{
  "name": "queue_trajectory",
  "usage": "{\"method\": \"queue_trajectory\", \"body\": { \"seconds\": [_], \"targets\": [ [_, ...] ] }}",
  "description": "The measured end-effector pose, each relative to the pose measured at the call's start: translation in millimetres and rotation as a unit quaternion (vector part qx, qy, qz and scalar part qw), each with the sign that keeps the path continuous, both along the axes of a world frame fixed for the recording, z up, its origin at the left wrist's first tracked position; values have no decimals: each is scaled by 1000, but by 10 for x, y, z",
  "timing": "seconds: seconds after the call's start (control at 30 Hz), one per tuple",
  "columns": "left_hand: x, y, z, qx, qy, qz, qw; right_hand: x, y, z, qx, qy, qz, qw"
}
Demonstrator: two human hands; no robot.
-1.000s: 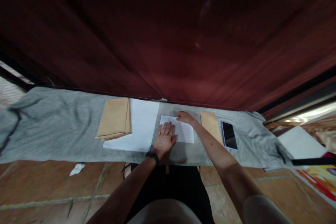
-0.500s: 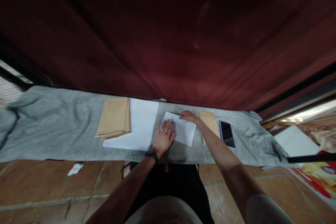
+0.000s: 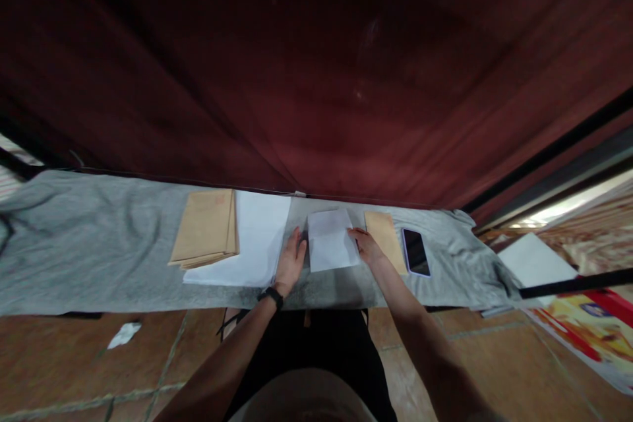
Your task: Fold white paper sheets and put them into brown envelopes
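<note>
The fingers [image 3: 355,233] of the right hand [image 3: 368,248] are drawn narrow on the right edge of a small white sheet [image 3: 334,247], thumb and forefinger pinching it a little above the middle of that side. The sheet lies just left of these fingertips, its body reaching from them toward the left hand [image 3: 290,262], and a faint line crosses it. The left hand holds nothing: its fingers point away from the body, close together, with the thumb apart from them and pointing along the sheet's left edge. That thumb is just beside the edge; whether it touches cannot be told. Both hands are over a grey cloth [image 3: 126,237], and a dark band [image 3: 272,297] circles the left wrist. Left of the left hand lies larger white paper [image 3: 260,231], partly covered by a pile of brown envelopes [image 3: 204,227]. Beyond the right hand, a single brown envelope [image 3: 384,237] lies near its wrist, with a phone [image 3: 416,252] just to the right of that envelope.
</note>
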State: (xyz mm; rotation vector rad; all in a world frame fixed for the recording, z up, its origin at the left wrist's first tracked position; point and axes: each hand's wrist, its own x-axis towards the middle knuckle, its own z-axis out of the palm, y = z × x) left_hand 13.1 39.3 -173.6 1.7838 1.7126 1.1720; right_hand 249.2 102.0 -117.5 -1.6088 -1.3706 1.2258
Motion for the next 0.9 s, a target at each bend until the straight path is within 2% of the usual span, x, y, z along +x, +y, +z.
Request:
{"method": "queue_trajectory", "body": {
  "seconds": [0.1,0.2,0.33,0.43,0.5,0.6,0.9],
  "targets": [
    [-9,-6,17,-10,-3,-4,1000,-30,-202,-135,-1,-27,-35,999],
    [12,-41,32,3,89,-19,996,-41,-329,-257,9,-65,-61,996],
    [108,-151,55,45,255,-91,962,-42,-382,-356,29,-116,-60,991],
    [196,-239,65,55,317,-167,932,-44,-392,-393,42,-147,-42,987],
    [239,-281,62,45,331,-195,922,-45,-402,-408,50,-162,-29,985],
    [276,-317,49,22,336,-206,919,-44,-410,-416,59,-180,-17,982],
    [357,-407,56,8,344,-183,921,-90,-305,-407,73,-233,-9,970]
  ]
}}
